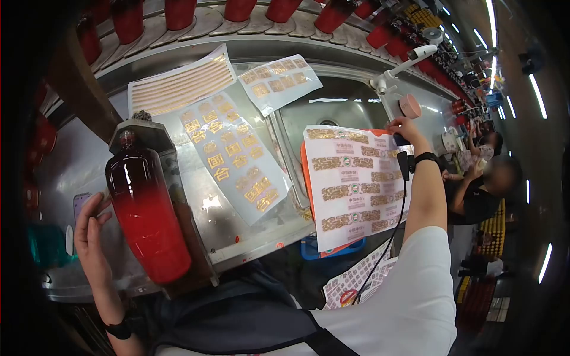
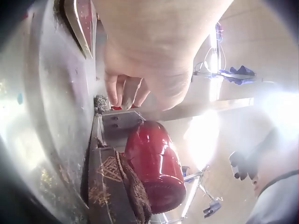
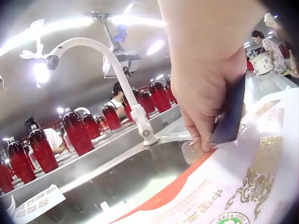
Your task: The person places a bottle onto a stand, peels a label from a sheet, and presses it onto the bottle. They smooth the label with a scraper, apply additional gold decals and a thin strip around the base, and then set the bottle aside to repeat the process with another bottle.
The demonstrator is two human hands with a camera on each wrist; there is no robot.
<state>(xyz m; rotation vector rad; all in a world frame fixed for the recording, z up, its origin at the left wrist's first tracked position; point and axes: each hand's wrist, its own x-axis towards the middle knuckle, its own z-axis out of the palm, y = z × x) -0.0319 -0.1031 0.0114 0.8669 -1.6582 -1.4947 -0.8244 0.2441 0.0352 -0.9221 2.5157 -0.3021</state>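
A red glass bottle [image 1: 151,219], darker towards its neck, lies on its side in a cradle [image 1: 199,237]. My left hand [image 1: 94,243] is beside it, fingers loosely bent with nothing in them. My right hand [image 1: 409,129] is at the far right corner of a white sheet of gold labels [image 1: 347,204], which lies over an orange board [image 1: 306,172]. In the right wrist view, a dark flat scraper-like piece [image 3: 232,114] is held between the thumb and palm. The fingertips pinch at a small clear-and-gold label [image 3: 191,153] at the sheet's edge.
Three more sticker sheets, one with large gold characters [image 1: 228,154], lie on the metal counter. A sink [image 1: 338,113] with a white tap [image 1: 386,80] is behind the label sheet. Red bottles [image 1: 178,13] line a conveyor. A pink cup [image 1: 409,105] stands right; a phone [image 1: 80,204] lies left.
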